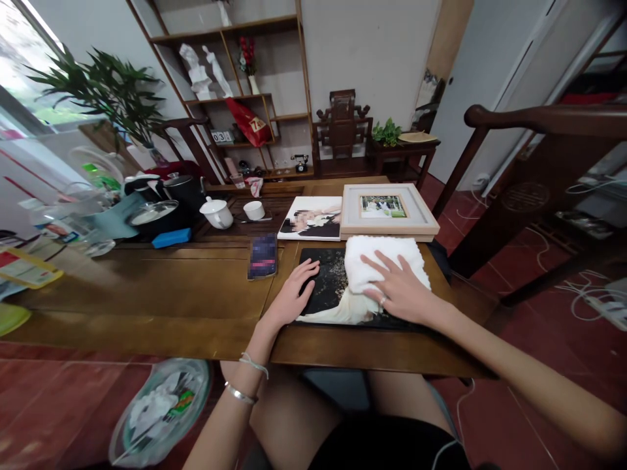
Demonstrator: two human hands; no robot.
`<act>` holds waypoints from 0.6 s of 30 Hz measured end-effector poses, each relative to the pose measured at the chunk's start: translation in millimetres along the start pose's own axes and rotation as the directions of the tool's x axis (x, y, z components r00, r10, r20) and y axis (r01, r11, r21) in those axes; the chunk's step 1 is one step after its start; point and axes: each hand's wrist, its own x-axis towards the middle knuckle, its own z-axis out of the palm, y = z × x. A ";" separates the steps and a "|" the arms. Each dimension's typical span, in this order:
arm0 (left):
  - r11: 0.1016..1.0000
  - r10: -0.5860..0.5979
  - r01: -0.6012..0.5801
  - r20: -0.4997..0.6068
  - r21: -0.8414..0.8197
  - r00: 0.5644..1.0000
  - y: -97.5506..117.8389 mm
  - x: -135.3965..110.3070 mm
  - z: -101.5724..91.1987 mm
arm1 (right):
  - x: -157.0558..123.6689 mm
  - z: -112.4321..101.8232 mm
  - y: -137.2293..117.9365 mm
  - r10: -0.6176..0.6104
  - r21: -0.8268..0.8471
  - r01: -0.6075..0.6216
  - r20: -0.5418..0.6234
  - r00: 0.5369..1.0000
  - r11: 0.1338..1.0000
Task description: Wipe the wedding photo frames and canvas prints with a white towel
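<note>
A dark photo print [329, 287] lies flat near the front edge of the wooden table [171, 294]. My left hand [292, 295] rests on its left edge with fingers spread and flat. My right hand [398, 287] presses flat on a folded white towel [382, 267] that lies on the right part of the print; a ring shows on one finger. Nothing is gripped in either hand.
Behind the print lie another photo [311, 219] and a framed picture [386, 210]. A phone [263, 256] lies to the left. Cups, a kettle and pots stand at the far left. A bin [159, 410] sits on the floor; a wooden chair [539, 170] stands right.
</note>
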 end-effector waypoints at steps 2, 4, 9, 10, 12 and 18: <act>1.000 0.003 -0.003 -0.002 0.001 1.000 0.3 0.0 0.1 | -22.7 -2.5 -20.7 -0.027 0.019 0.027 0.005 1.000 0.999; 1.000 0.006 -0.006 -0.008 -0.003 1.000 0.6 0.0 0.0 | -42.0 -5.0 -37.6 -0.060 0.043 0.060 0.005 0.998 0.997; 1.000 0.005 -0.005 -0.012 -0.006 1.000 1.8 0.4 -0.5 | -40.1 -8.4 -36.7 -0.092 0.066 0.089 0.039 0.995 0.994; 1.000 0.006 -0.006 -0.011 -0.005 1.000 2.1 0.4 -0.7 | -31.5 -8.4 -29.3 -0.083 0.064 0.080 0.046 0.996 0.995; 1.000 0.005 -0.005 -0.010 -0.003 1.000 2.5 0.1 -1.0 | -10.9 -7.7 -10.6 -0.061 0.059 0.058 0.050 0.997 0.997; 1.000 0.000 0.000 -0.009 -0.013 1.000 2.3 -1.0 -1.5 | 20.9 -2.7 27.3 -0.021 0.068 0.018 0.033 0.999 0.998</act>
